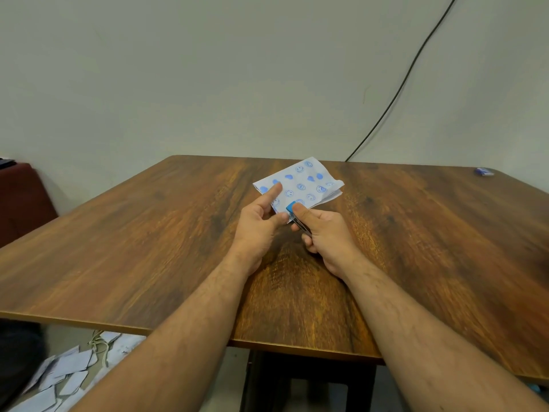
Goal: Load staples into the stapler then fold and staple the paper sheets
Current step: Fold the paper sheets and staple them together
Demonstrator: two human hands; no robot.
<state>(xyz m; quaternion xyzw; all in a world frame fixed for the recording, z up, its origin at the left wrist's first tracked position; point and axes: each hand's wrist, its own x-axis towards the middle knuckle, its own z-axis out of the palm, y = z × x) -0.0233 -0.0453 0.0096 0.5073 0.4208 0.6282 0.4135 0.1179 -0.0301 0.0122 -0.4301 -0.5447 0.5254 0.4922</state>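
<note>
We see the folded paper sheets [300,185], printed with blue smiley faces, held above the middle of the table [148,233], nearer its far edge. The left hand [261,224] pinches their near corner between thumb and fingers. The right hand [323,233] has its fingers curled around the blue stapler [292,212], whose front end sits on that same corner. A small blue box [484,171] lies at the far right corner.

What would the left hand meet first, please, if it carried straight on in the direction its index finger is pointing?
The left hand already holds the folded paper; its index finger lies on the patterned face. Beyond the paper, that line seems to cross only bare table toward the wall, though depth is hard to judge.
</note>
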